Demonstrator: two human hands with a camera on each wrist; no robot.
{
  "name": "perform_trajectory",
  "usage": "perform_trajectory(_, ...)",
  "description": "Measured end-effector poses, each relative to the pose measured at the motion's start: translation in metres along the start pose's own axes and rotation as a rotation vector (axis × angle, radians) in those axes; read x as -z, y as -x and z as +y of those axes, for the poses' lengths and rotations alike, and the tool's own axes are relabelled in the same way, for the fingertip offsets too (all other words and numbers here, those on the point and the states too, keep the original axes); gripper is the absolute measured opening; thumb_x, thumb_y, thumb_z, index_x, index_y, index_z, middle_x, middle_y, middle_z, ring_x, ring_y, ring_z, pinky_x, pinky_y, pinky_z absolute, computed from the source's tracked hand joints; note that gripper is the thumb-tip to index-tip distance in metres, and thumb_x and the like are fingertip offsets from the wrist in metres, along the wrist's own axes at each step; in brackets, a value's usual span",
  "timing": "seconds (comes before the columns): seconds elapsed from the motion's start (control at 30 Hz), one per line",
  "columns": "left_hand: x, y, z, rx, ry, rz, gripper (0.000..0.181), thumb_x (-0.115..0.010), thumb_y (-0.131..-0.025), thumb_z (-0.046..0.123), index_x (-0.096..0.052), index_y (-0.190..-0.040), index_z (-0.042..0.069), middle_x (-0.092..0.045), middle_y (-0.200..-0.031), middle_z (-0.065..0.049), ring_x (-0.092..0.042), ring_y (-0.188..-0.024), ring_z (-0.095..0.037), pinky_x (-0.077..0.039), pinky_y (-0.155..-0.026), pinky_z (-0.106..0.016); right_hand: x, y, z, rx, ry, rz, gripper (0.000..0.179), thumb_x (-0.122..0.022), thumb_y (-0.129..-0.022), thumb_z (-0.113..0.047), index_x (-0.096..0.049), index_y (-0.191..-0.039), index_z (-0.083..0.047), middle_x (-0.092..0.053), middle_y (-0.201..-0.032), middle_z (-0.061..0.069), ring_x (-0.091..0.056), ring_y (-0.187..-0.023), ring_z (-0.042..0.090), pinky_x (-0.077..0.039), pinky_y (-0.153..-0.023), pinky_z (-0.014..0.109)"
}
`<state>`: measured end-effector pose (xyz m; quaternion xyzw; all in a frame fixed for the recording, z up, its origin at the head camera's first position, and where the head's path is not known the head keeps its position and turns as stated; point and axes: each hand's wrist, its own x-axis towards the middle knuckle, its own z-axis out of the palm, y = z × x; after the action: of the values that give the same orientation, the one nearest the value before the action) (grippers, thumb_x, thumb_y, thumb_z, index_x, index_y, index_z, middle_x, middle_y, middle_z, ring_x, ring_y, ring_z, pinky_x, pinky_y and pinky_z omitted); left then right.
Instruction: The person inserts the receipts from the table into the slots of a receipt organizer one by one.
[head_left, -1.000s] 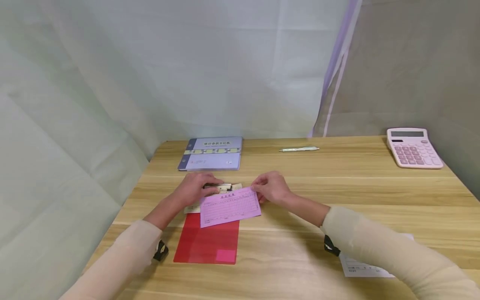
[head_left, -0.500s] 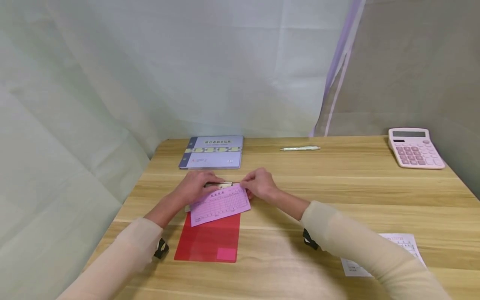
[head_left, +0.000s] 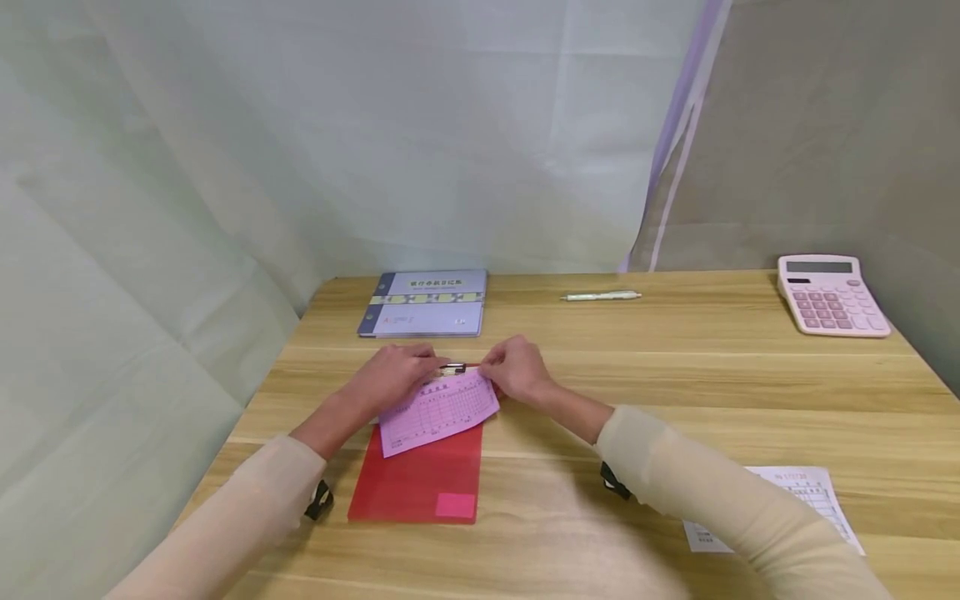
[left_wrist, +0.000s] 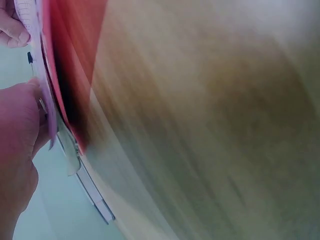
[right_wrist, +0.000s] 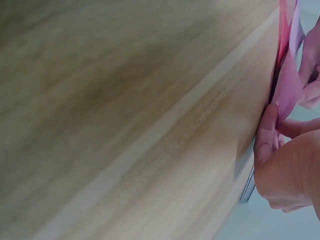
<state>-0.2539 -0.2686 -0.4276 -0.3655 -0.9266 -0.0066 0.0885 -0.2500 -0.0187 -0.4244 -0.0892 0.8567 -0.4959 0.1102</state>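
A red clip folder [head_left: 420,492] with a pink label lies on the table, its metal clip [head_left: 453,367] at the far end. Over its upper half slants a pink printed slip [head_left: 438,417]. My left hand [head_left: 393,375] grips the clip's left side, covering the slip's upper left corner. My right hand [head_left: 517,369] pinches the slip's upper right corner between thumb and fingers. In the right wrist view, the slip [right_wrist: 288,85] bends up from the held corner. A pale sheet [left_wrist: 71,157] shows beneath the slip in the left wrist view; most of it is hidden.
Behind the hands lies a blue account book [head_left: 427,304]. A white pen [head_left: 600,296] is at the back middle, and a pink calculator [head_left: 831,296] at the back right. Partly under the right sleeve is a white printed slip [head_left: 813,492]. Grey cloth [head_left: 480,142] hangs behind the table.
My right hand has moved left with the pink slip, bringing it farther over the folder and under the left hand. The clip's right end now shows more plainly. My left hand has barely moved.
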Motion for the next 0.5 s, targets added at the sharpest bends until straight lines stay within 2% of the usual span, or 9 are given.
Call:
perform_trajectory(0.23,0.001,-0.001,0.002,0.02,-0.02,-0.004,0.035,-0.074,-0.1,0.008,-0.075,-0.134,0.015,-0.076,-0.115,-0.007,-0.074,-0.089,-0.022,-0.062,-0.08,-0.033,-0.004,0.0,-0.001,0.018,0.046,0.039,0.007,-0.075,-0.099,-0.003,-0.08,-0.098,0.001,-0.075,-0.081,0.007,-0.067,-0.061,0.013,-0.056,-0.054,0.023)
perform_trajectory(0.37,0.0,-0.001,0.003,0.034,-0.02,-0.024,0.035,-0.074,-0.101,0.011,-0.074,-0.136,0.016,-0.075,-0.116,-0.005,-0.072,-0.088,-0.019,-0.062,-0.08,-0.03,-0.007,0.0,-0.002,0.025,0.084,0.072,0.006,-0.077,-0.097,-0.005,-0.081,-0.095,-0.001,-0.075,-0.079,0.006,-0.066,-0.06,0.013,-0.053,-0.052,0.023)
perform_trajectory(0.5,0.0,0.0,0.003,0.049,-0.008,-0.036,0.036,-0.076,-0.101,0.016,-0.074,-0.136,0.016,-0.074,-0.118,-0.003,-0.073,-0.091,-0.019,-0.062,-0.084,-0.031,-0.011,-0.002,-0.003,0.03,0.142,0.111,0.006,-0.079,-0.096,-0.007,-0.082,-0.093,-0.003,-0.074,-0.08,0.004,-0.065,-0.066,0.014,-0.051,-0.055,0.023)
